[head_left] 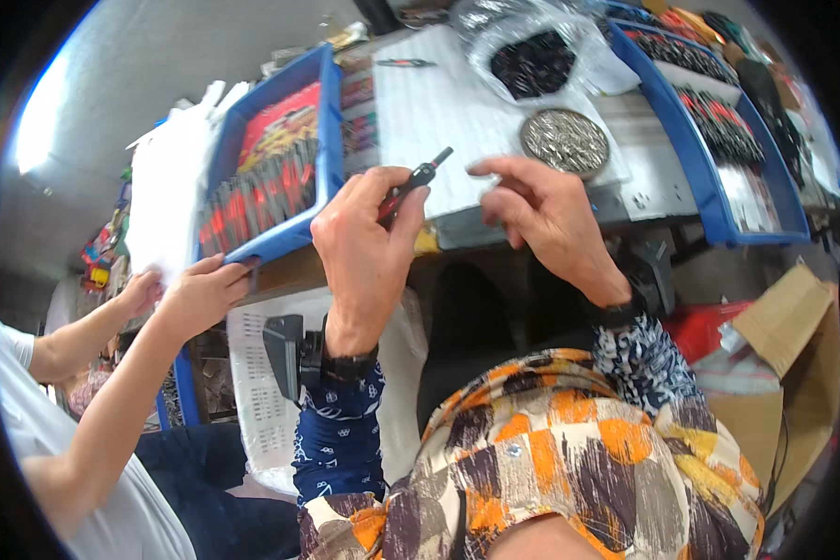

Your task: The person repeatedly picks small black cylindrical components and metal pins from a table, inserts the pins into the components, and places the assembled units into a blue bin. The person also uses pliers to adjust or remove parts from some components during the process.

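As I scan my feed from the left, a co-worker's hand [205, 294] meets the near edge of a blue tray [330, 121] of red-and-black pieces. Below the tabletop's [481, 225] front edge, a white bag [261, 383]: rows of dark print, too small for me to read. Left hand [364, 229] closed, thumb against fingers, around a dark pen-shaped tool [426, 175] with red on its barrel, above the front edge, tip up and right. Right hand [555, 219] part-open, forefinger stretched toward the tool, apart from it; I see nothing gripped. Farther in from that edge, a round tin [583, 175] of small metal parts. Tabletop's right end: second blue tray [765, 237].
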A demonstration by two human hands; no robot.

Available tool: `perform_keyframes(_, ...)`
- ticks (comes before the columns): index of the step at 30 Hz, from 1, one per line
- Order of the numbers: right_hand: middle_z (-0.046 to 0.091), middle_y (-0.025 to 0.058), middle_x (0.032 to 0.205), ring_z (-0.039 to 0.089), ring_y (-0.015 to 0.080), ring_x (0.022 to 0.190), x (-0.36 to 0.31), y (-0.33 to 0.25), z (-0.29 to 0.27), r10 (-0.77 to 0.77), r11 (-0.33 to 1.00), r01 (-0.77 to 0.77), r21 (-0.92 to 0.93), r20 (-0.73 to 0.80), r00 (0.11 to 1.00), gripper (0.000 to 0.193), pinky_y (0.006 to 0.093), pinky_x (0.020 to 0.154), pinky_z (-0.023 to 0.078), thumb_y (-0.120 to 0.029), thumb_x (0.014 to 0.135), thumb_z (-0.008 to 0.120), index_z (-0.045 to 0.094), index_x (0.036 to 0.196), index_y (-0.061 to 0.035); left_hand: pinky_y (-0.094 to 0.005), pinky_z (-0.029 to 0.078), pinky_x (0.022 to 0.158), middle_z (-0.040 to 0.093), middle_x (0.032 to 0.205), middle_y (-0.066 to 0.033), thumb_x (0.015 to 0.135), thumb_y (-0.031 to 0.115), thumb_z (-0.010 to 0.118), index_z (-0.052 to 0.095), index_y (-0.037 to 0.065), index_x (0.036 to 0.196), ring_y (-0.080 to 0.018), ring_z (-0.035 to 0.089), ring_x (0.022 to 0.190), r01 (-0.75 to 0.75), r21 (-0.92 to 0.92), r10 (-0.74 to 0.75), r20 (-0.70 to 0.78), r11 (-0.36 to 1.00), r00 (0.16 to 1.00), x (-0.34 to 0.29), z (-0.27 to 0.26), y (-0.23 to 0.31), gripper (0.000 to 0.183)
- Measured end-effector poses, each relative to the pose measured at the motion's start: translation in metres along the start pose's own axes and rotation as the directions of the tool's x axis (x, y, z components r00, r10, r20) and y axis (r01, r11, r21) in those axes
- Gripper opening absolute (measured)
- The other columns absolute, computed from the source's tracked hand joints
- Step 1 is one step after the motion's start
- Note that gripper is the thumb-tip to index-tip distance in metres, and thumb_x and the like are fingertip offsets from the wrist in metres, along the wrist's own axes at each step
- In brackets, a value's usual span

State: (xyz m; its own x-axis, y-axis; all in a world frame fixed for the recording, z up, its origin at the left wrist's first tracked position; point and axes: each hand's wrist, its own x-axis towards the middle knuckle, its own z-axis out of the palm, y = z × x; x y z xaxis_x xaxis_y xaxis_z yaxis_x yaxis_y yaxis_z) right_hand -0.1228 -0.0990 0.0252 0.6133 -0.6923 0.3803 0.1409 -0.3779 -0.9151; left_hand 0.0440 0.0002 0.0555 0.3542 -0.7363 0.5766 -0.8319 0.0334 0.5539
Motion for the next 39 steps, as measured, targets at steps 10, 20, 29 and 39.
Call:
perform_keyframes(10, 0.062, 0.0028, 0.067, 0.052, 0.0044, 0.05, -0.003, 0.005, -0.003, 0.121, 0.961, -0.154, 0.228, 0.155, 0.981, 0.024, 0.0172, 0.043, 0.04, -0.021, 0.091, 0.065, 0.065, 0.095, 0.0024, -0.0334, 0.051, 0.06, 0.065, 0.079, -0.0119, 0.074, 0.003, 0.071, 0.067, 0.004, 0.094, -0.0265, 0.064, 0.067, -0.117, -0.026, 0.118, 0.003, 0.993, 0.993, -0.035, 0.022, 0.022, 0.021)
perform_keyframes(20, 0.061, 0.0011, 0.069, 0.053, 0.0028, 0.055, -0.009, 0.01, -0.002, 0.158, 0.915, -0.222, 0.338, 0.206, 0.966, 0.017, 0.0149, 0.047, 0.039, -0.015, 0.091, 0.065, 0.064, 0.093, 0.0009, -0.0342, 0.051, 0.062, 0.065, 0.081, -0.0114, 0.073, 0.003, 0.07, 0.067, 0.005, 0.094, -0.0284, 0.064, 0.069, -0.155, 0.046, 0.154, 0.024, 0.987, 0.988, -0.045, 0.03, 0.02, 0.021)
perform_keyframes(29, 0.061, 0.0009, 0.068, 0.052, 0.003, 0.053, -0.01, 0.017, 0.003, 0.1, 0.907, -0.162, 0.389, 0.175, 0.98, 0.019, 0.015, 0.045, 0.04, -0.017, 0.094, 0.061, 0.064, 0.092, 0.001, -0.025, 0.048, 0.06, 0.065, 0.076, -0.0083, 0.078, -0.001, 0.07, 0.067, -0.001, 0.093, -0.0128, 0.06, 0.065, -0.017, -0.161, 0.026, 0.055, 0.987, 0.998, -0.044, 0.026, 0.017, 0.016)
perform_keyframes(39, 0.06, 0.0013, 0.063, 0.052, 0.0032, 0.05, -0.012, 0.021, 0.007, 0.06, 0.939, -0.096, 0.331, 0.119, 0.991, 0.021, 0.0151, 0.044, 0.04, -0.02, 0.095, 0.06, 0.065, 0.089, -0.0006, -0.0276, 0.047, 0.056, 0.063, 0.074, -0.0125, 0.077, 0.003, 0.072, 0.067, 0.001, 0.092, -0.0181, 0.06, 0.059, -0.003, -0.226, 0.013, 0.042, 0.974, 0.999, -0.046, 0.03, 0.013, 0.016)
